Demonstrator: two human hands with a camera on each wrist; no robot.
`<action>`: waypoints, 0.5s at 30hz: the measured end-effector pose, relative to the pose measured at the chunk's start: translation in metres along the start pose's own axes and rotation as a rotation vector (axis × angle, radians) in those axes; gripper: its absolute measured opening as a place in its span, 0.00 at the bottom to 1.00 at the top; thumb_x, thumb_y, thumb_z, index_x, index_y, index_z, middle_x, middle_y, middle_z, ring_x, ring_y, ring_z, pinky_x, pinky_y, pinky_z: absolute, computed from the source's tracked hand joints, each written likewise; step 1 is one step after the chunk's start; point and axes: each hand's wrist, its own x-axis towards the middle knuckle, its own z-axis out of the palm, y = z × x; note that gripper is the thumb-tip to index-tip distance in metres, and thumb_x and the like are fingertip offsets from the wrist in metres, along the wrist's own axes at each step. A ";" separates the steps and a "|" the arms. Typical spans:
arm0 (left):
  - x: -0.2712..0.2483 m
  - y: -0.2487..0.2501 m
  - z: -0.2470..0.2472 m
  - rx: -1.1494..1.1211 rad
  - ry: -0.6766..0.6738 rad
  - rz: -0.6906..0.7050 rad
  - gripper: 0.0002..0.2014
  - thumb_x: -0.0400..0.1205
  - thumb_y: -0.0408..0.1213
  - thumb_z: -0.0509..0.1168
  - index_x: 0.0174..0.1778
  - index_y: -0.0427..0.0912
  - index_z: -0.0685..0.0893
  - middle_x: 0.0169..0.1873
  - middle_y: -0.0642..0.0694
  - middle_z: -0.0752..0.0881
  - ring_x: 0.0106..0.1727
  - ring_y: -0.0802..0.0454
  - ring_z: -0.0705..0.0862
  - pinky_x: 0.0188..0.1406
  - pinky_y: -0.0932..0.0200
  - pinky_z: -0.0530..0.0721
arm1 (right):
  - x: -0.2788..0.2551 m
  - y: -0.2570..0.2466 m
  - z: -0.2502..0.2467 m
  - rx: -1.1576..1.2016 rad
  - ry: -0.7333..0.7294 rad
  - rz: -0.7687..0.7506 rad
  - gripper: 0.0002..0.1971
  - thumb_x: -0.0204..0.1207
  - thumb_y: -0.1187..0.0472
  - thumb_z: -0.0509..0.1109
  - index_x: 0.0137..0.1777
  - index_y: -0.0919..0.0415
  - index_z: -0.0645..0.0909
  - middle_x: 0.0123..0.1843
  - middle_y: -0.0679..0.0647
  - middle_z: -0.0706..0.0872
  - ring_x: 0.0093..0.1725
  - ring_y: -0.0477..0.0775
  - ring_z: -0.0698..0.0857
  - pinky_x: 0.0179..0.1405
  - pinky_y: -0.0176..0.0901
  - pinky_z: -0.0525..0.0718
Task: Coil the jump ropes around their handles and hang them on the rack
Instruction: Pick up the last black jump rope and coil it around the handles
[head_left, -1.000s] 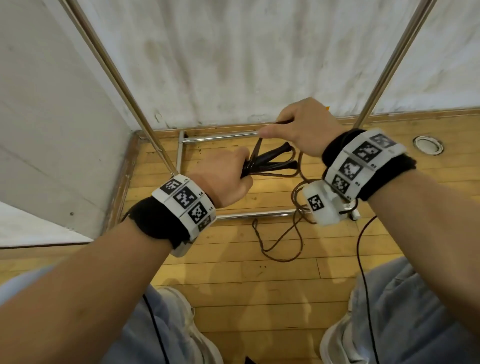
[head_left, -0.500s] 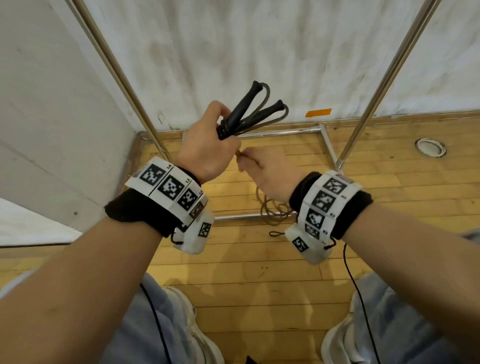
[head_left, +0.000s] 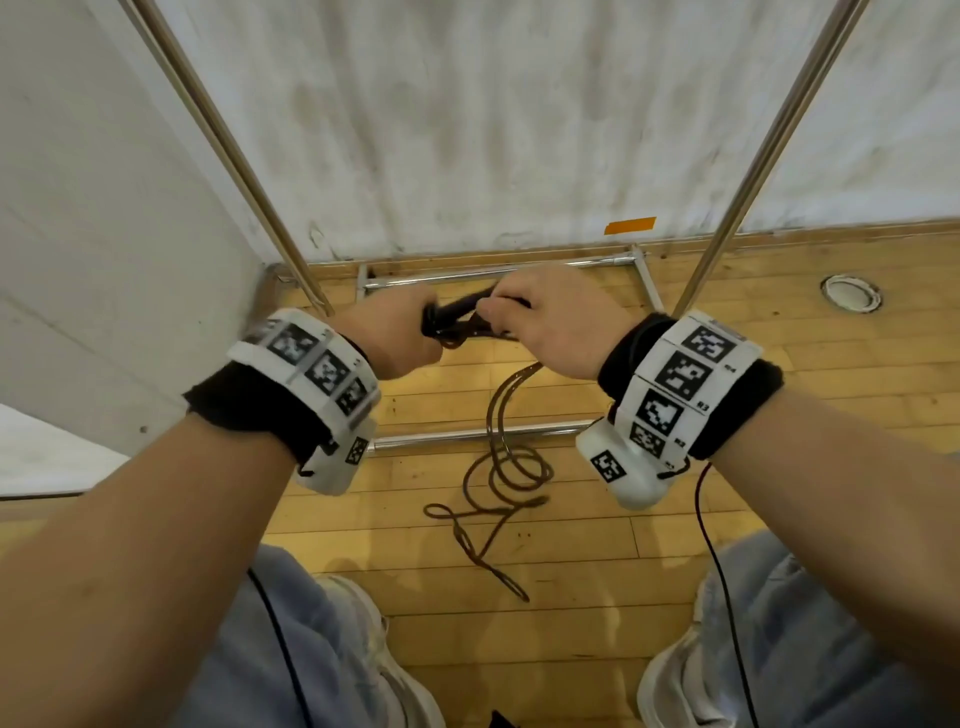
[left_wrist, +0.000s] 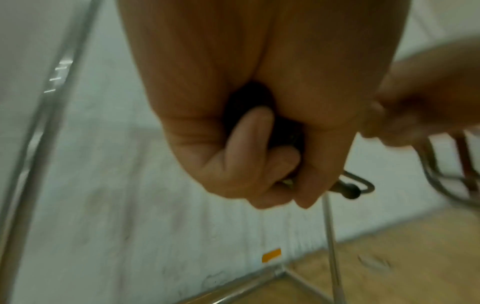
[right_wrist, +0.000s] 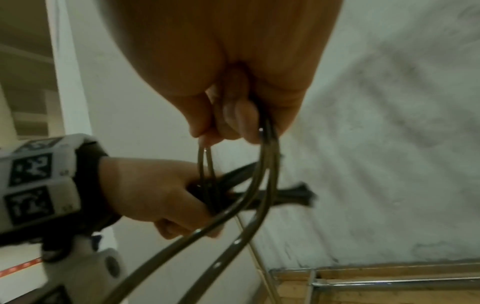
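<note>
My left hand (head_left: 402, 338) grips two black jump-rope handles (head_left: 457, 314) held together; the handles (right_wrist: 288, 194) cross and point right, and one handle tip (left_wrist: 349, 192) pokes out past my left hand (left_wrist: 262, 164). Close beside it, my right hand (head_left: 545, 322) pinches the doubled brown rope (right_wrist: 262, 174) in its curled fingers (right_wrist: 241, 121). A couple of turns of rope lie over the handles by my left hand (right_wrist: 155, 195). The rope (head_left: 506, 457) hangs down and lies in loose loops on the wooden floor.
The metal rack's slanted poles (head_left: 244, 171) rise on both sides, and its base bars (head_left: 478, 434) lie on the floor in front of me. White walls close off the corner behind. My shoes and jeans (head_left: 322, 649) are at the bottom. A round floor socket (head_left: 852, 293) sits at right.
My left hand has lowered the handles from pointing up to lying level. My right hand has come up from below to beside the handles, carrying the rope with it.
</note>
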 end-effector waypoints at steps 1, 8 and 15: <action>-0.001 0.008 0.006 0.078 0.009 0.034 0.10 0.78 0.39 0.67 0.54 0.46 0.79 0.40 0.50 0.82 0.36 0.55 0.79 0.32 0.61 0.76 | 0.000 -0.004 0.002 -0.023 -0.005 -0.022 0.17 0.84 0.52 0.58 0.36 0.57 0.78 0.26 0.45 0.74 0.24 0.42 0.72 0.24 0.27 0.70; -0.005 0.027 0.022 0.090 0.159 0.201 0.14 0.80 0.53 0.64 0.54 0.49 0.80 0.34 0.54 0.82 0.36 0.55 0.80 0.36 0.57 0.81 | 0.011 0.015 -0.017 -0.079 0.117 0.057 0.23 0.78 0.43 0.64 0.35 0.63 0.83 0.26 0.50 0.74 0.24 0.46 0.70 0.23 0.34 0.67; -0.016 0.023 0.002 -0.108 0.179 0.356 0.04 0.76 0.41 0.67 0.40 0.47 0.78 0.27 0.52 0.80 0.30 0.54 0.79 0.29 0.57 0.75 | 0.016 0.042 -0.023 0.339 -0.009 0.194 0.24 0.70 0.35 0.67 0.32 0.58 0.80 0.24 0.46 0.71 0.22 0.43 0.70 0.24 0.32 0.71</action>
